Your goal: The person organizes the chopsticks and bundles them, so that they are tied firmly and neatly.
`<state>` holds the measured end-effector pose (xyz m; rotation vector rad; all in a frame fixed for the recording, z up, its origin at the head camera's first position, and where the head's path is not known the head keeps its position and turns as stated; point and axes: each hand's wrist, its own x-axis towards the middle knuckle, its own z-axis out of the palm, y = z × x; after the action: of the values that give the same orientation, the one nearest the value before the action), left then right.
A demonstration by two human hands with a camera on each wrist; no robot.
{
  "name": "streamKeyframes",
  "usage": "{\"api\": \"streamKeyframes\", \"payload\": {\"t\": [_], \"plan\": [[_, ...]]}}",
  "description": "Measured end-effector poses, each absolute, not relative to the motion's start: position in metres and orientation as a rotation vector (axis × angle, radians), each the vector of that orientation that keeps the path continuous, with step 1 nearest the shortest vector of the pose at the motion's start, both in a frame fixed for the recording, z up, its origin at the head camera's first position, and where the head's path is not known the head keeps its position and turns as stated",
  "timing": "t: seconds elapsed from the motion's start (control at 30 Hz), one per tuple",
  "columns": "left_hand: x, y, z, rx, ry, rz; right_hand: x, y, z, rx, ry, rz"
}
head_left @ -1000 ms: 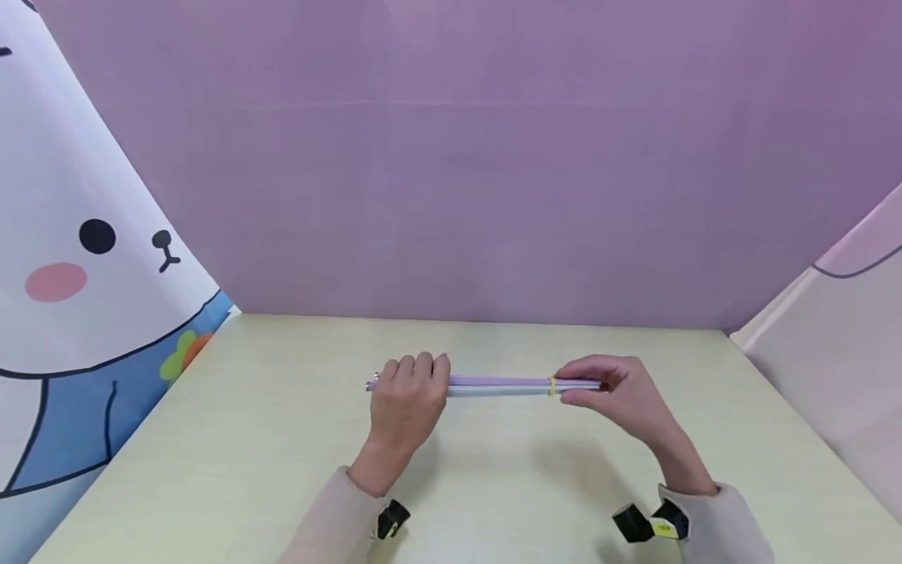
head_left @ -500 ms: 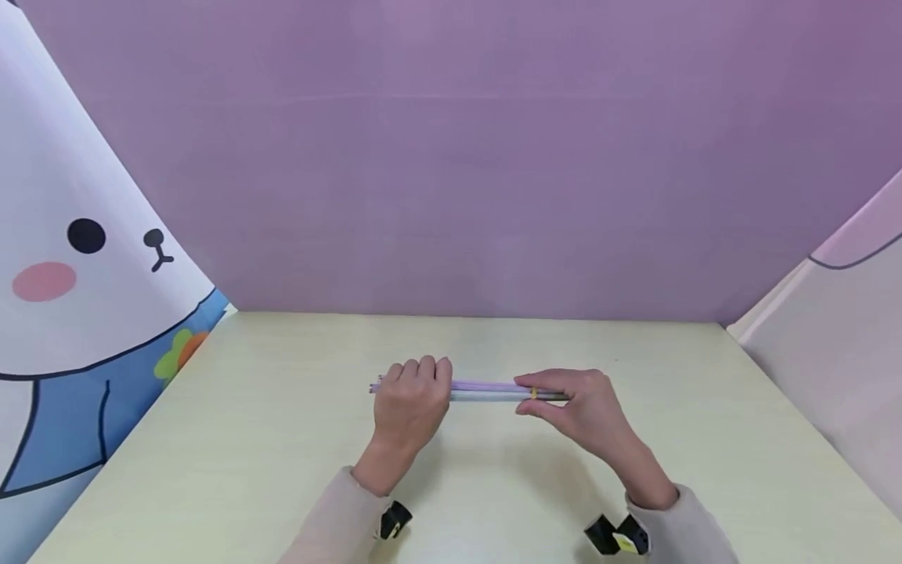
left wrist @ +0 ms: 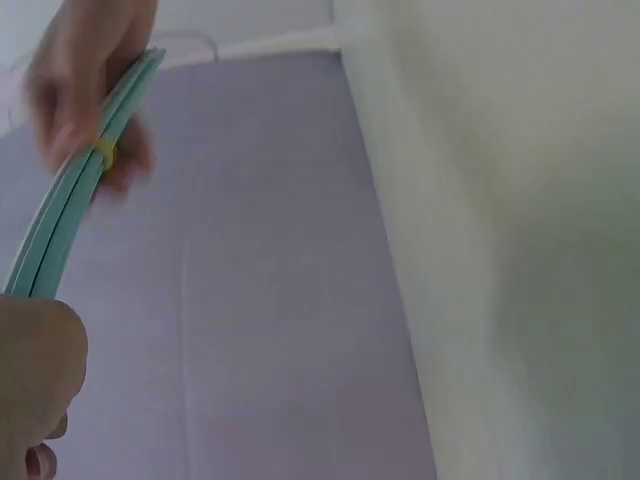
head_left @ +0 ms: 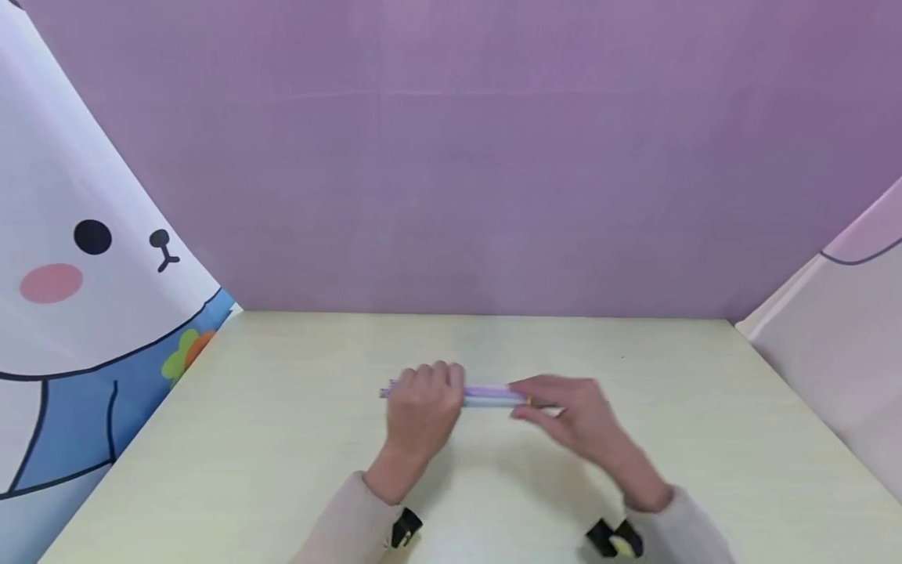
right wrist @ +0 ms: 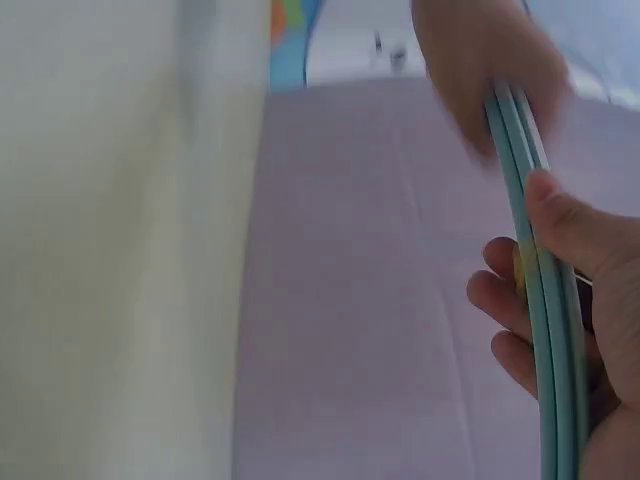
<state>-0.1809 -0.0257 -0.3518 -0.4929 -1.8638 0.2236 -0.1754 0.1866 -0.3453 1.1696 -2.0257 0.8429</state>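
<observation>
A bundle of slim pastel sticks (head_left: 486, 397), lilac and pale teal, is held level above the table in the head view. My left hand (head_left: 425, 411) grips it near its left end, fingers wrapped over the top and short stick ends poking out beyond. On the right part, my right hand (head_left: 571, 415) pinches the sticks between thumb and fingers. A yellow rubber band (left wrist: 105, 152) circles the bundle there. In the right wrist view the thumb (right wrist: 565, 225) presses on the sticks (right wrist: 545, 330), with curled fingertips behind them beside the band. Both hands are blurred in places.
Below the hands spreads a pale table (head_left: 282, 439). A purple backdrop (head_left: 451, 172) rises behind its far edge. Cartoon-printed cloth (head_left: 113, 313) stands at the left, and a pale panel (head_left: 838, 352) at the right. Small black cameras sit at both wrists.
My right hand has moved left, and the rubber band now shows closer to my left hand. My left hand has shifted slightly right and down, still gripping the sticks.
</observation>
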Motion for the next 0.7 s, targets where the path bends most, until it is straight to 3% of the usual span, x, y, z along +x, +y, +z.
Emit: {"api": "streamKeyframes", "payload": {"t": [0.17,0.53,0.7], "plan": [[-0.178,-0.014,-0.360,-0.559,-1.868,0.259,-0.169,0.176,-0.346,1.206,-2.150,0.738],[-0.184,-0.025,-0.357,-0.495,-1.912,0.165,-0.171,0.209,-0.329,1.102,-2.323,0.830],[-0.181,-0.021,-0.357,-0.512,-1.883,0.186,-0.169,0.191,-0.334,1.166,-2.197,0.711]]}}
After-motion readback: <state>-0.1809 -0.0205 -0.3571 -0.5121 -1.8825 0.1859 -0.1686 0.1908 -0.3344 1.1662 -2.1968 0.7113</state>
